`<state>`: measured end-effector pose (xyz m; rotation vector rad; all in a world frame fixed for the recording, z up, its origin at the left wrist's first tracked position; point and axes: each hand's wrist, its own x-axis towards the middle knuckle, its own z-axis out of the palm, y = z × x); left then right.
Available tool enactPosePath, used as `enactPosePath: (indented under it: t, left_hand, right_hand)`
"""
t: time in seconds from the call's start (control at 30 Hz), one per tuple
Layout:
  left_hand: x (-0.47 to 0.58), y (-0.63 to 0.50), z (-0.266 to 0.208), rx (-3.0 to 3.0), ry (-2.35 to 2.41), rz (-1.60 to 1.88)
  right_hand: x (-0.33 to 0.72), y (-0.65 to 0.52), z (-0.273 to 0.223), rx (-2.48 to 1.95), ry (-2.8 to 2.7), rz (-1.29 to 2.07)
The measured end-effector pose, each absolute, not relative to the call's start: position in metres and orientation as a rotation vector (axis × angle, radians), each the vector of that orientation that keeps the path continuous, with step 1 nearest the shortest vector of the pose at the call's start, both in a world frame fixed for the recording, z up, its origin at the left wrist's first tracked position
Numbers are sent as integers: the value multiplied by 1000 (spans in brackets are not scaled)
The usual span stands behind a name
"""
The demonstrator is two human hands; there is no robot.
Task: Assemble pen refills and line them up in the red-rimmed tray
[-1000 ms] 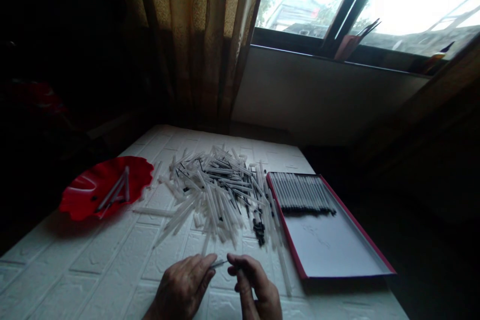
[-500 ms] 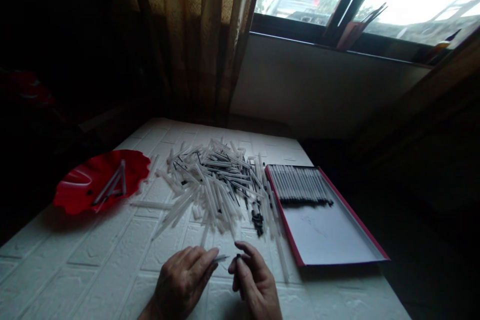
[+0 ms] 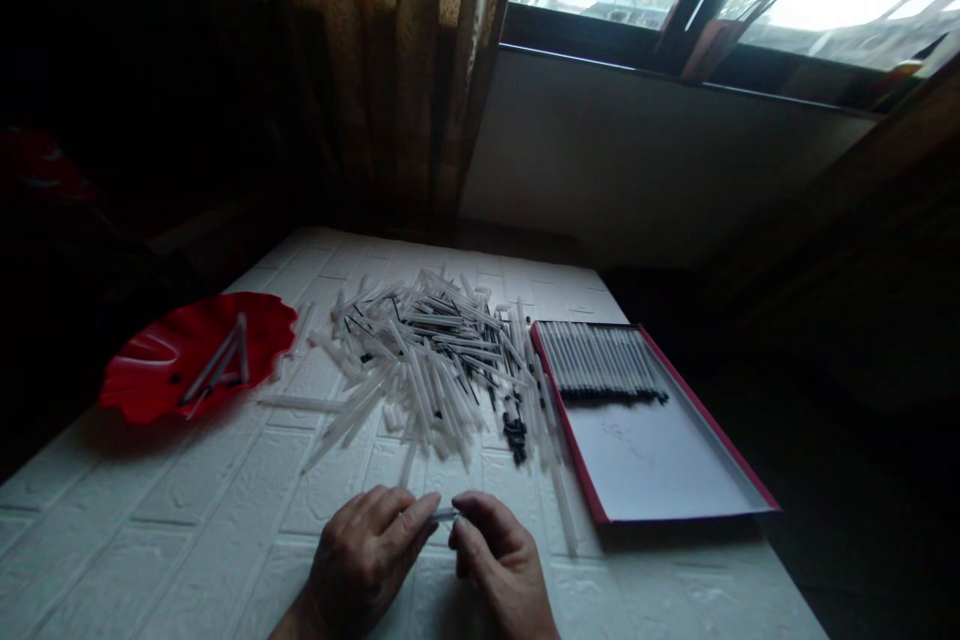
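My left hand [image 3: 367,552] is closed round a thin, pale pen barrel [image 3: 443,514], whose end sticks out past the thumb and forefinger. At that end, the thumb and forefinger of my right hand [image 3: 501,560] pinch together, touching or nearly touching the tip. The small black pen plug in them is mostly hidden by the fingertips. Beyond both hands lies a loose heap of clear pen barrels [image 3: 435,390] mixed with dark thin refills [image 3: 450,320]. Several black plugs [image 3: 514,435] are clustered at the heap's right side.
On the right, a shallow red-edged box [image 3: 585,480] holds a row of pens with black ends [image 3: 600,360]. A red scalloped bowl [image 3: 142,375] with a few pen pieces stands at left. The white brick-patterned table [image 3: 187,510] lies beneath, with a curtain and window behind.
My right hand has moved left and brought its black plug up to the barrel's end, closing the gap between the hands. The view has tilted slightly.
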<state>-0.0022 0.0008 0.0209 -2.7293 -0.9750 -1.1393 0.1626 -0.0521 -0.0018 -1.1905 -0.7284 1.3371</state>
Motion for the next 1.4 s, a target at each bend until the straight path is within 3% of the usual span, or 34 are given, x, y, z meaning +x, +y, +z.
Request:
enactPosePath:
  t: [0.63,0.9,1.1,1.4]
  left_hand:
    - [-5,5,17,-2659,-1087,-1069]
    - [-10,7,12,-2566,-1242,-991]
    - [-8,6,14,-2616,-1197,-998]
    - [-5,5,14,-2662,-1160,-981]
  right_hand:
    - [212,-43,8,-1294,-331,1111]
    - [238,-64,-3,-1424,-422,1029]
    - [229,-65,-5,-1517,-946,867]
    - [202,-33,21,-1473,-2025,-61]
